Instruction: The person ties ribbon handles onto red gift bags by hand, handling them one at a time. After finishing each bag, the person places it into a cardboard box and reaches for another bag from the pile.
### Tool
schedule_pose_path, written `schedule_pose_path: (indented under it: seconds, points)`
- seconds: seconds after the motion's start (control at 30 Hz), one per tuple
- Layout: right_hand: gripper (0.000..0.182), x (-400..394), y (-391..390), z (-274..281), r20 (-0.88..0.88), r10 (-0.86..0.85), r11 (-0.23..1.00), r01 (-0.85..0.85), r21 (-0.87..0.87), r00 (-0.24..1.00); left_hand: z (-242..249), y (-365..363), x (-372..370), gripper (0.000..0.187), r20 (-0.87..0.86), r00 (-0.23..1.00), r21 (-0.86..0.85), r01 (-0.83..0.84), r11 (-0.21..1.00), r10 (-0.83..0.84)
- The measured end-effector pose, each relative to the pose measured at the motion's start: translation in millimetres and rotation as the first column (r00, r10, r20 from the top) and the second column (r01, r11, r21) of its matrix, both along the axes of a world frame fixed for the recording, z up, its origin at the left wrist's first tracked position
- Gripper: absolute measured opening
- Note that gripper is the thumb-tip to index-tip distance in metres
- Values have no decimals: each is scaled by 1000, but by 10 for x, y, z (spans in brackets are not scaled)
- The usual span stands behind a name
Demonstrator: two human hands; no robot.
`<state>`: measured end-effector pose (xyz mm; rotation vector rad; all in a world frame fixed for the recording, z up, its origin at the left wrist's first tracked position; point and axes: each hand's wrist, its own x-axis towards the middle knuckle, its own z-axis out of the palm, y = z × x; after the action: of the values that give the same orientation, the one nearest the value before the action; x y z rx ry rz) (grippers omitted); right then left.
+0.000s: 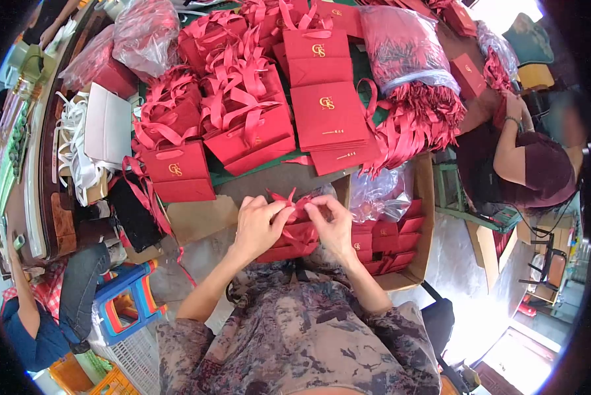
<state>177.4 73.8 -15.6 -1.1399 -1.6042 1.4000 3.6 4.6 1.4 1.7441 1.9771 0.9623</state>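
Note:
Both of my hands are raised just in front of my body, fingers pinched on a red ribbon [291, 199]. My left hand [261, 222] grips it from the left, thumb and forefinger together. From the right, my right hand [332, 222] pinches it the same way. Under the hands sits a red paper bag [283, 251], partly covered by them. Past my fingers, a stack of flat red bags [330, 118] with gold lettering lies on the table. To its left stand red gift bags [253, 141] with ribbon handles.
A cardboard box [427, 224] of red bags stands at my right. Bundled red ribbons [420, 112] in plastic lie on the table. White bags [108, 125] are at the left. A blue stool [128, 303] stands lower left. One person [539, 164] sits right, another [29, 322] left.

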Motion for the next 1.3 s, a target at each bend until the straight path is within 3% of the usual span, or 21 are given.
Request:
schedule_pose_path:
  seconds: [0.03, 0.27, 0.33, 0.37, 0.43, 0.47, 0.53, 0.77, 0.83, 0.87, 0.93, 0.97, 1.0, 1.07, 1.1, 1.2, 1.27, 1.3]
  points:
    - [7, -12, -47, 11, -29, 14, 994, -17, -112, 999, 36, 17, 7, 15, 23, 999, -15, 30, 999, -30]
    - [9, -64, -65, 57, -86, 36, 992, -46, -118, 996, 28, 40, 28, 12, 54, 991, 3, 123, 992, -123]
    - [12, -68, -48, 81, -129, 32, 968, -63, -245, 991, 20, 49, 38, 10, -10, 993, 35, 120, 992, -120]
    - [12, -46, -40, 64, -128, 29, 967, -60, -248, 991, 27, 50, 52, 10, -9, 992, 32, 123, 992, -122]
    - [15, 19, -2, 24, -38, 145, 988, -147, -47, 989, 67, 60, 80, 10, -107, 980, 19, 171, 985, -168]
    - [15, 42, 18, 14, -38, 146, 988, -148, -48, 989, 70, 66, 86, 10, -107, 980, 19, 170, 985, -168]
    - [15, 72, 44, 7, -81, 171, 955, -185, -233, 982, 68, 73, 97, 10, -192, 959, 29, 215, 976, -206]
    - [16, 57, 11, 14, -85, 142, 976, -154, -153, 986, 56, 99, 79, 11, -249, 938, -33, 241, 970, -241]
    - [17, 35, 43, 67, -163, 15, 926, -76, -371, 987, 113, 85, 44, 26, -88, 974, -8, 210, 978, -210]
    - [17, 48, 81, 51, -164, 13, 926, -74, -370, 986, 114, 55, 9, 26, -89, 973, -7, 212, 977, -212]
    - [17, 125, 184, -30, -181, -37, 914, -40, -403, 983, 126, -36, -42, 61, 124, 992, 141, 16, 990, -34]
    - [20, 154, 199, -82, -213, -50, 921, -38, -388, 976, 156, -117, -8, 88, 161, 982, 66, -107, 992, 95]
    - [20, 164, 214, -77, -214, -51, 921, -36, -387, 976, 122, -184, -1, 88, 160, 983, 67, -105, 992, 93]
    - [18, 151, 262, -66, -334, -188, 869, -3, -495, 924, 20, -294, -23, 94, 202, 970, -109, -114, 987, 134]
    - [18, 122, 286, 12, -302, -172, 888, 15, -459, 938, 28, -329, -16, 87, 361, 918, -282, -59, 958, 163]
    - [17, 67, 364, 119, -218, -101, 939, 21, -343, 971, -3, -355, 6, 79, 434, 883, -394, 5, 919, 181]
    - [19, 79, 516, 243, -170, -134, 943, 73, -324, 976, 100, -352, 6, 69, 456, 886, -318, 71, 945, 87]
    - [17, 56, 629, 263, -157, -176, 976, 152, -157, 972, 164, -362, 32, 68, 468, 882, -313, 111, 943, 51]
